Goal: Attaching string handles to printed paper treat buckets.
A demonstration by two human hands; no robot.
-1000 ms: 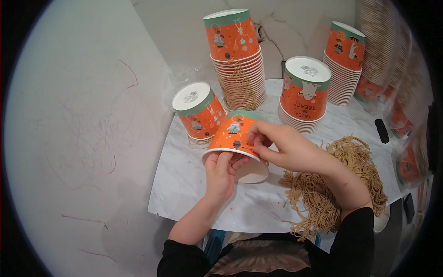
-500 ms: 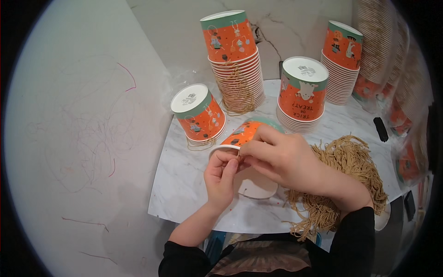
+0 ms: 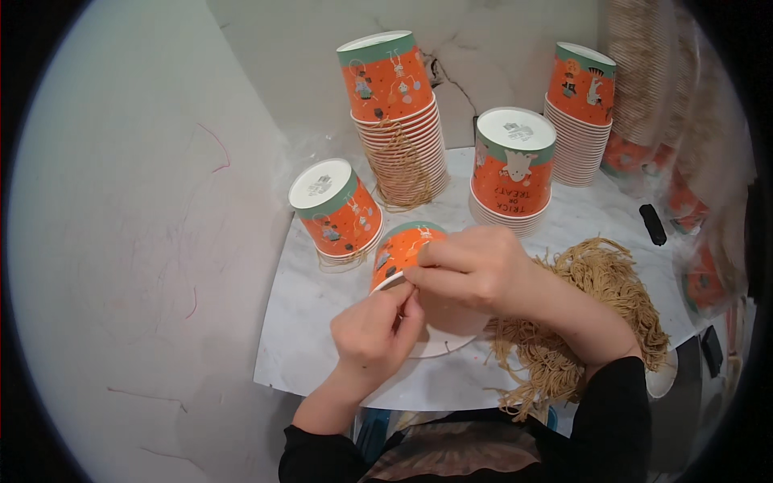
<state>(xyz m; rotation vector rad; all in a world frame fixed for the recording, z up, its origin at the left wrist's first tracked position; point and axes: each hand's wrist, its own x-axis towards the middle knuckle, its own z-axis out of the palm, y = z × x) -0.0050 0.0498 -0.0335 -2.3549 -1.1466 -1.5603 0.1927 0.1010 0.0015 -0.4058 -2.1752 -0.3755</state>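
Note:
An orange paper bucket [image 3: 400, 249] with a green band lies on its side before me, its white mouth toward me. My left hand [image 3: 374, 330] is closed on its rim, thumb and fingers pinched together. At the same stretch of rim, my right hand [image 3: 487, 270] makes a pinch with thumb and forefinger. Whatever sits between those fingertips is hidden. A small dark mark, perhaps a hole or cord end, shows near the bucket's lower rim. Beside my right forearm lies a loose bundle of tan string [image 3: 604, 294].
Upside-down bucket stacks stand behind: a short one [image 3: 338, 217] and a tall one [image 3: 394, 88], both with string loops, then another [image 3: 515, 173] and one far right [image 3: 580, 105]. A black object [image 3: 653, 224] lies right, near plastic-wrapped buckets [image 3: 700, 278]. A white wall [image 3: 161, 241] borders the left.
My left hand has turned so its back shows, its fingertips now more hidden. The bucket has tilted a little, and the bit of cord seen by my thumb is out of sight.

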